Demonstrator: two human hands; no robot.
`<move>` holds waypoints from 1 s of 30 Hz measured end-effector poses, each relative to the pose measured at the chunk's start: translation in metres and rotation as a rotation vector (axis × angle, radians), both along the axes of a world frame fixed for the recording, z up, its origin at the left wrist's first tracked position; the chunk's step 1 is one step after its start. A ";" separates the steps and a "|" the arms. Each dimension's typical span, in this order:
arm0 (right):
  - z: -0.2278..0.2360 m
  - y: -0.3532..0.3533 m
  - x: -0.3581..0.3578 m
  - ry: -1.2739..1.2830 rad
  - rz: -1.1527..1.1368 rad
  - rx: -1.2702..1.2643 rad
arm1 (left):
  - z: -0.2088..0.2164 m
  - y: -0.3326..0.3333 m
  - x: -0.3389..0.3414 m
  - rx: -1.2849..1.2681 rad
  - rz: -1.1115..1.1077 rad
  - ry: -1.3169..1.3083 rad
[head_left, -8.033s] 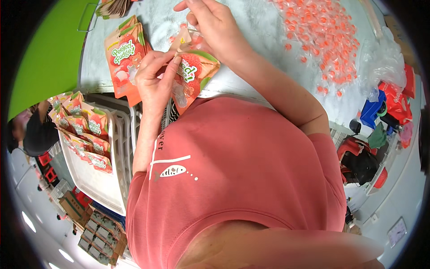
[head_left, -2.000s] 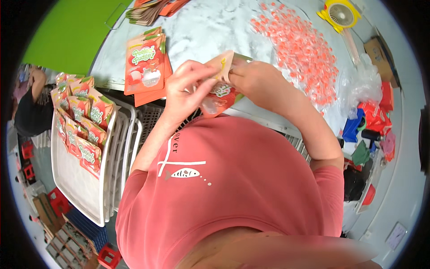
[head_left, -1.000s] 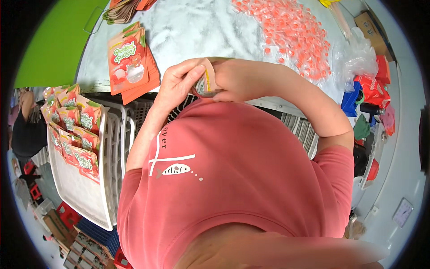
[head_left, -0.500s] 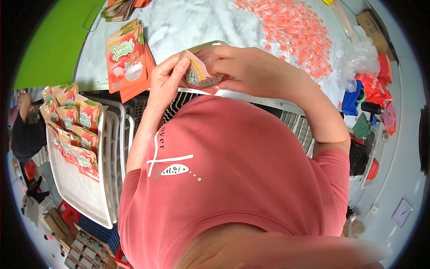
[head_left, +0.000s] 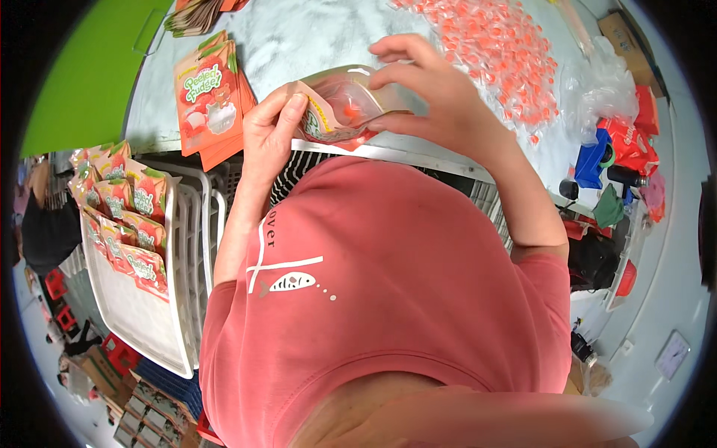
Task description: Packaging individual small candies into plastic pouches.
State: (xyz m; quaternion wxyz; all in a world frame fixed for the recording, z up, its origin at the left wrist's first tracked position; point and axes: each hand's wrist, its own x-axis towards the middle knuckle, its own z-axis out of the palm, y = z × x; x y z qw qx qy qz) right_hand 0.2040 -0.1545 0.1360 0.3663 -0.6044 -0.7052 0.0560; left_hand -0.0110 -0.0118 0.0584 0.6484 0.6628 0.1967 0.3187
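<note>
At the near edge of the table, my left hand [head_left: 270,128] grips the side of a candy pouch [head_left: 320,119], thumb on its printed front. The pouch's mouth gapes wide, showing a pale inner lining and something small and orange-red inside. Over its right end my right hand [head_left: 441,93] has its fingers spread and curved, and nothing shows in them. The thumb of that hand lies close to the pouch's rim; whether it touches cannot be told. A stack of flat red pouches [head_left: 213,97] lies left of my left hand.
Small clear-wrapped orange candies [head_left: 497,56] are heaped at the far right of the table. More pouches [head_left: 196,19] lie at the far left. Filled pouches [head_left: 123,198] stand in a white tray [head_left: 134,321] on my left. Clear plastic bags [head_left: 601,82] sit at the right.
My right hand has come out from the pouch's mouth, moving right and away, and its fingers have spread. The pouch's opening is wider. My left hand keeps its grip, shifted slightly left.
</note>
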 end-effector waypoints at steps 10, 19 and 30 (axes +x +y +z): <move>-0.035 0.004 0.008 0.164 0.088 -0.126 | -0.002 0.001 0.003 -0.127 -0.026 -0.036; -0.031 -0.003 0.004 0.172 0.076 -0.248 | -0.002 -0.006 0.009 -0.043 -0.111 0.140; -0.030 0.005 0.006 -0.173 0.199 -0.297 | 0.009 -0.022 0.018 0.362 -0.071 0.059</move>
